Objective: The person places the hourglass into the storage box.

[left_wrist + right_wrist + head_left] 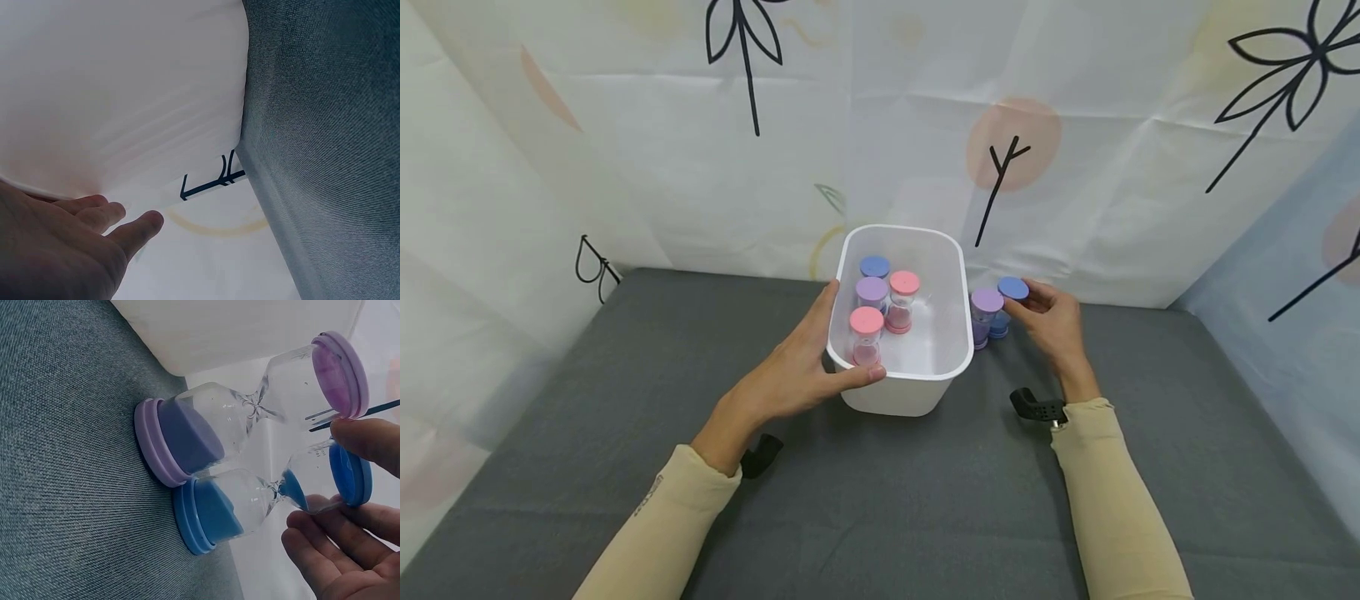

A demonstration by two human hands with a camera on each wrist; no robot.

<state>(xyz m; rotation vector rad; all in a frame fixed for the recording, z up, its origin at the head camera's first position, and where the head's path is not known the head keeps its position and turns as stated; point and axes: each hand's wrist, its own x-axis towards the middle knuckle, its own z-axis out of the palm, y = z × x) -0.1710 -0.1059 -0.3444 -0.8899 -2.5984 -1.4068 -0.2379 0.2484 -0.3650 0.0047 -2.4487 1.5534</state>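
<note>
A white plastic bin [901, 396] stands on the table, with several hourglasses inside. My left hand [793, 367] rests along its left side, thumb over the front rim and extended fingers [139, 234] against the outer wall. Right of the bin, a purple hourglass [987, 312] and a blue hourglass [1013, 288] stand upright side by side on the cloth. My right hand [1051, 329] pinches the blue one near its top cap between thumb and fingers. Blue sand lies in both of its bulbs in the right wrist view; the purple sand sits in the lower bulb.
Inside the bin, to the left, are pink-capped hourglasses [905, 287], a purple-capped one [872, 290] and a blue-capped one [875, 266]. Dark grey cloth [865, 517] covers the table. A patterned white curtain [910, 150] hangs close behind the bin.
</note>
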